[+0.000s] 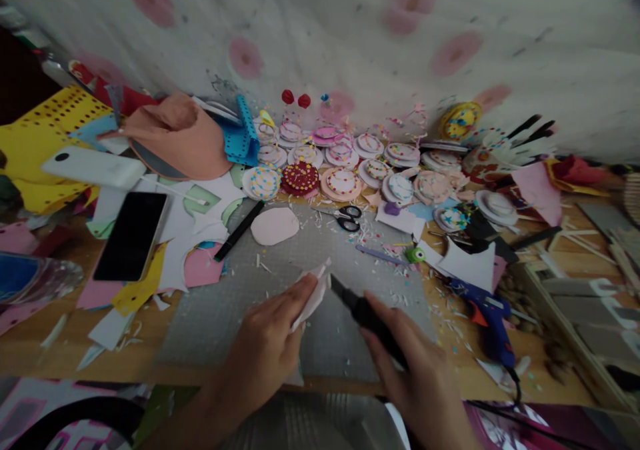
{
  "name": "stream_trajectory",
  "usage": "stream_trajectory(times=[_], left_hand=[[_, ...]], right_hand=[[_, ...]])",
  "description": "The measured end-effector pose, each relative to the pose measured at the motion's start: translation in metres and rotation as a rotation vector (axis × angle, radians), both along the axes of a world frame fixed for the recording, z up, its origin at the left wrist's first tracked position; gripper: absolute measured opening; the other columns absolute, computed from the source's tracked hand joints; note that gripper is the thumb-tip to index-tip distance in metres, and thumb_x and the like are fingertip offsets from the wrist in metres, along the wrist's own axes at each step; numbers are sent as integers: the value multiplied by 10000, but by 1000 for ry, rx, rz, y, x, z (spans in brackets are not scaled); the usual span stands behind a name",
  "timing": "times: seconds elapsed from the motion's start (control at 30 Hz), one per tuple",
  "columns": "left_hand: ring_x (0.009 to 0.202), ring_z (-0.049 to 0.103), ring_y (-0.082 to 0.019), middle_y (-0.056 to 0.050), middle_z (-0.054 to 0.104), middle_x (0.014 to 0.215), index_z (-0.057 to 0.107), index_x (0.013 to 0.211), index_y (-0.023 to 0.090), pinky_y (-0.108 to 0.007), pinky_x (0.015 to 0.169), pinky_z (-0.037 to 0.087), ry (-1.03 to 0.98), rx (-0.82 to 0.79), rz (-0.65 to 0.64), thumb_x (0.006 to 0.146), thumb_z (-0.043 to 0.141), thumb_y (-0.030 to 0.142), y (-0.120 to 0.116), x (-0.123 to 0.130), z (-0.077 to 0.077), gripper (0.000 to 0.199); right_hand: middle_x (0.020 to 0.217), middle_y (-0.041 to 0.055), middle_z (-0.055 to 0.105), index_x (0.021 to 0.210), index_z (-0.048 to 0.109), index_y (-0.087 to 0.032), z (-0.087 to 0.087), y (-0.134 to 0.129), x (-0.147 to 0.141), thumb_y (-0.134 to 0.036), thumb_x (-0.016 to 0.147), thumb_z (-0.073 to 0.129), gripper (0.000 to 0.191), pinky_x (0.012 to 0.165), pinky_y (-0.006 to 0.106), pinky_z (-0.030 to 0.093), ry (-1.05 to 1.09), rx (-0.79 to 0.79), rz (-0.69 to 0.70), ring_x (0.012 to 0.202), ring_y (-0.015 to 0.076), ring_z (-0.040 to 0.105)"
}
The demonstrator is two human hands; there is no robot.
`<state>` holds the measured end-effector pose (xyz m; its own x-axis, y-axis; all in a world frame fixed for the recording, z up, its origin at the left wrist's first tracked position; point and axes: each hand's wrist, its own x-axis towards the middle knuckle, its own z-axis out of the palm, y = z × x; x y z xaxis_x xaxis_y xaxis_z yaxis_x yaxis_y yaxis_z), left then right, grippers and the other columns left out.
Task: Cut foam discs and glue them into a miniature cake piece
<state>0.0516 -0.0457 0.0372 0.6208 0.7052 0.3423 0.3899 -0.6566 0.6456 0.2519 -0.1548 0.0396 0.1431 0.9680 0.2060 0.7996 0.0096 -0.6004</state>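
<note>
My left hand is closed around a small white piece of foam or card, held tilted above the grey cutting mat. In my right hand is a black utility knife, its blade pointing up and left at the edge of the white piece. Whether the blade touches that edge I cannot tell. On the mat beyond lie a pale rounded cut-out, black-handled scissors and a black stick-like tool. White shavings are scattered around.
Small decorated paper hats stand in rows at the back. To the right lie a blue glue gun and a wooden tray. At left are a phone, a power bank, a peach cap and a plastic bottle.
</note>
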Motion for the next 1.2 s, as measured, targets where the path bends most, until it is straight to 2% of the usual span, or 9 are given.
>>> stream_trajectory(times=[0.07,0.13,0.23,0.37,0.5,0.97,1.2], left_hand=[[1122,660,-123,-79,658,1288,518,1352,182,-200,984,500,-18,-28,10,870,464,11,0,-3,-2,515],[1145,645,-116,-71,645,1309,509,1365,195,-191,1001,483,-26,-54,6,872,471,10,0,-5,-4,527],[1155,638,-114,-60,641,1315,497,1376,205,-198,1014,475,-31,-55,2,872,455,4,0,-6,-2,544],[1142,646,-117,-53,661,1287,512,1362,203,-201,1003,486,-23,-44,11,850,437,-5,2,-3,3,558],[1156,639,-125,-46,658,1292,507,1370,215,-224,1008,493,-4,-68,0,828,409,-21,3,-4,5,599],[1148,647,-144,-39,643,1312,478,1403,249,-261,990,524,-4,-83,-7,822,409,-18,3,-5,3,644],[1148,649,-164,-42,636,1319,443,1431,279,-300,988,536,-12,-98,-15,839,424,-4,3,-4,4,657]], right_hand=[[1077,70,711,1335,501,-243,-7,3,7,-270,969,519,367,712,258,579,-59,-3,-103,903,202,721],[1112,68,713,1310,514,-243,-9,4,9,-282,970,518,342,744,260,581,-49,-5,-119,955,206,717],[1092,52,711,1348,472,-261,-1,2,0,-250,969,513,382,750,218,572,61,-6,-17,950,171,711],[1015,53,690,1403,423,-272,15,0,-14,-229,957,524,459,672,199,560,118,8,143,857,156,701],[896,38,656,1416,412,-262,19,2,-17,-204,955,512,475,604,224,544,142,-34,200,743,157,672],[927,39,662,1402,407,-274,19,3,-17,-179,941,527,485,623,214,553,160,-40,175,770,154,684],[984,65,681,1393,418,-280,17,3,-16,-185,942,535,476,646,243,573,152,-46,151,825,183,701]])
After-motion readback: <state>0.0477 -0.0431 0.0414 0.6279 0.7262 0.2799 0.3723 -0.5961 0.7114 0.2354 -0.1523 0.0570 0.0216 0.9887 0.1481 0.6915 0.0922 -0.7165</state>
